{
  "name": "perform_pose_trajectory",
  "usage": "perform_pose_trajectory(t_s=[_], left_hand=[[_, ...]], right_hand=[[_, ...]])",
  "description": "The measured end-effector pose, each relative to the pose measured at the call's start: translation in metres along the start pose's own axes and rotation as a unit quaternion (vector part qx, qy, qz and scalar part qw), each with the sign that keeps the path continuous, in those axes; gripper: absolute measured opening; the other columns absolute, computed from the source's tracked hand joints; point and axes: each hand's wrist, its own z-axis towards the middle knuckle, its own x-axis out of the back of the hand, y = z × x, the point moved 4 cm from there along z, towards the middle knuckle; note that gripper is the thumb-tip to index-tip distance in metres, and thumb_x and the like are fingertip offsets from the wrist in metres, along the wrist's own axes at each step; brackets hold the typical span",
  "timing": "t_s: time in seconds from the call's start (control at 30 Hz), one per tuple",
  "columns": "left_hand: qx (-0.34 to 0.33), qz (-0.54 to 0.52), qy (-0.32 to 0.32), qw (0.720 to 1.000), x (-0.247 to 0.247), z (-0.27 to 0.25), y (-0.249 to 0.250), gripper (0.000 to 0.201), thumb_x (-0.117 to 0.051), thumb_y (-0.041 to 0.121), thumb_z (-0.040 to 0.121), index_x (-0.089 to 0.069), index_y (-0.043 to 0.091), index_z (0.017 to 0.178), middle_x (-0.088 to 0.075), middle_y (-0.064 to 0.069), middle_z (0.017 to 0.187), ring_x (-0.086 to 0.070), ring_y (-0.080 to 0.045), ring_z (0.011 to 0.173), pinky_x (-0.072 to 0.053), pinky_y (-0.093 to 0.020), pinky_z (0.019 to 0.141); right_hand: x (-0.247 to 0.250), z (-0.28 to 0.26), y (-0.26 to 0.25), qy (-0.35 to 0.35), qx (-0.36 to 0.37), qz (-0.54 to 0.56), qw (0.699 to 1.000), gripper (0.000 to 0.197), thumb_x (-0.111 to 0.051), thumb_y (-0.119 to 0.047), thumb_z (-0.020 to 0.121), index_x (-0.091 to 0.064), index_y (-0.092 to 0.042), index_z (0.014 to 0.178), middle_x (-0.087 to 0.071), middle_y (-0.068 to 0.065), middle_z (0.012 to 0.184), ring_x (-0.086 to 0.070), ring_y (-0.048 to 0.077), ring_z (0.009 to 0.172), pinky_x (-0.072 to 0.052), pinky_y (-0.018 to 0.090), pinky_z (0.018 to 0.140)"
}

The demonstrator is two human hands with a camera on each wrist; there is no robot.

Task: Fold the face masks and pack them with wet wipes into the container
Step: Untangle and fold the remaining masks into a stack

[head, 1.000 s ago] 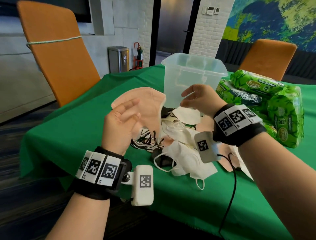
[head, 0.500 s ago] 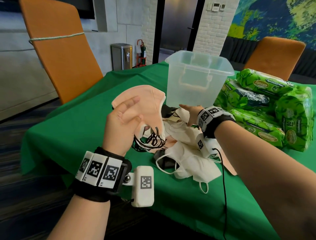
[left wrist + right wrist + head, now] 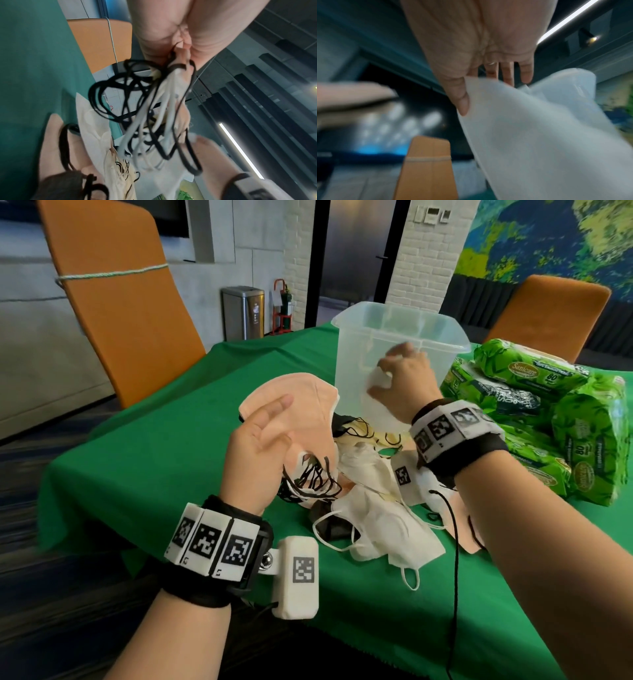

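- Right now the left hand (image 3: 262, 436) is up near the left side of the table, fingers curled round a stack of folded masks; the peach mask (image 3: 301, 402) is the outermost one I can see.
- From the left wrist view the hand (image 3: 171, 33) pinches the stack at its base, and a tangle of black and white ear loops (image 3: 154, 115) hangs from the grip.
- Right hand (image 3: 404, 381) is raised in front of the near wall of the container (image 3: 404, 337), fingers curled, holding a white mask (image 3: 376, 378).
- Right wrist view is blurred, but the white mask (image 3: 530, 128) lies across the fingers (image 3: 508, 75) with the thumb along its edge.
- I can't tell whether the right hand touches the container wall or just sits in front of it.
- Container is clear plastic, upright, open top, standing at the far middle of the green tablecloth (image 3: 164, 446). What's inside I can't make out.
- Loose mask pile (image 3: 373, 508) lies between the two wrists, near side of the container: mostly white, some peach and black pieces, loops trailing.
- Wet wipe packs (image 3: 555, 419) are stacked on the right, just beside the container, green wrappers.
- Orange chair (image 3: 113, 313) stands far left of the table, a cord tied round its back; a second orange chair (image 3: 548, 316) is far right.
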Motion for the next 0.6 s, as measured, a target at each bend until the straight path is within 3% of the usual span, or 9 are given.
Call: perform_pose_trajectory(t_s=[0.1, 0.17, 0.23, 0.3, 0.33, 0.4, 0.5, 0.6], left_hand=[[-0.001, -0.007, 0.002, 1.000, -0.002, -0.002, 0.007, 0.044, -0.050, -0.005, 0.089, -0.057, 0.029, 0.116, -0.060, 0.015, 0.113, -0.055, 0.003, 0.075, -0.044, -0.011, 0.073], [0.006, -0.039, 0.000, 0.999, -0.004, -0.004, 0.012, 0.031, -0.054, 0.007, 0.092, -0.057, 0.024, 0.117, -0.059, 0.007, 0.121, -0.056, 0.013, 0.092, -0.043, -0.011, 0.089], [0.020, -0.091, -0.006, 0.996, -0.005, -0.006, 0.015, 0.030, -0.057, 0.037, 0.088, -0.060, 0.024, 0.114, -0.061, 0.004, 0.123, -0.056, 0.001, 0.112, -0.040, -0.026, 0.105], [0.031, -0.143, -0.008, 0.989, -0.006, -0.008, 0.017, 0.056, -0.056, 0.066, 0.073, -0.064, 0.026, 0.111, -0.061, -0.001, 0.126, -0.053, -0.013, 0.122, -0.034, -0.043, 0.110], [0.035, -0.173, -0.009, 0.984, -0.007, -0.010, 0.019, 0.062, -0.057, 0.073, 0.067, -0.066, 0.027, 0.107, -0.062, -0.001, 0.126, -0.053, -0.015, 0.123, -0.033, -0.045, 0.111], [0.048, -0.212, -0.020, 0.976, -0.011, -0.014, 0.022, 0.056, -0.063, 0.070, 0.065, -0.069, 0.025, 0.099, -0.067, 0.000, 0.117, -0.058, -0.014, 0.116, -0.040, -0.041, 0.105], [0.037, -0.179, -0.001, 0.983, -0.015, -0.020, 0.027, 0.020, -0.072, 0.034, 0.074, -0.069, 0.019, 0.086, -0.074, 0.003, 0.087, -0.068, -0.013, 0.087, -0.054, -0.034, 0.080], [0.015, -0.121, 0.011, 0.992, -0.014, -0.020, 0.023, 0.008, -0.064, 0.013, 0.086, -0.068, 0.019, 0.088, -0.073, 0.007, 0.088, -0.068, -0.017, 0.090, -0.054, -0.033, 0.081]], right_hand=[[0.051, -0.022, -0.030, 0.114, 0.070, 0.143, 0.981, 0.020, -0.063, -0.020, 0.083, -0.063, -0.005, 0.098, -0.057, 0.010, 0.107, -0.051, 0.025, 0.099, -0.037, 0.028, 0.083], [0.070, -0.037, -0.044, 0.111, 0.073, 0.277, 0.952, 0.011, -0.066, -0.020, 0.081, -0.056, -0.016, 0.082, -0.057, -0.003, 0.080, -0.052, 0.012, 0.073, -0.041, 0.021, 0.065], [0.073, -0.050, -0.054, 0.068, 0.060, 0.476, 0.874, 0.021, -0.069, -0.017, 0.074, -0.048, -0.021, 0.071, -0.055, -0.006, 0.071, -0.050, 0.007, 0.062, -0.043, 0.019, 0.057], [0.057, -0.058, -0.060, 0.010, 0.020, 0.618, 0.786, 0.022, -0.068, -0.010, 0.074, -0.048, -0.019, 0.071, -0.059, -0.002, 0.069, -0.055, 0.010, 0.058, -0.047, 0.022, 0.054], [0.046, -0.062, -0.064, -0.013, -0.004, 0.641, 0.768, 0.023, -0.067, -0.006, 0.077, -0.048, -0.017, 0.072, -0.060, -0.002, 0.068, -0.056, 0.010, 0.057, -0.048, 0.021, 0.053], [0.026, -0.069, -0.069, -0.041, -0.051, 0.637, 0.768, 0.024, -0.062, -0.001, 0.084, -0.046, -0.015, 0.072, -0.059, -0.003, 0.064, -0.055, 0.006, 0.052, -0.045, 0.017, 0.048], [0.010, -0.075, -0.071, -0.028, -0.085, 0.616, 0.782, 0.027, -0.058, -0.002, 0.087, -0.042, -0.015, 0.070, -0.053, -0.005, 0.058, -0.048, 0.000, 0.042, -0.037, 0.013, 0.041], [0.008, -0.077, -0.071, -0.003, -0.083, 0.563, 0.822, 0.027, -0.060, -0.007, 0.087, -0.041, -0.017, 0.070, -0.051, -0.003, 0.061, -0.046, -0.001, 0.042, -0.037, 0.015, 0.042]])
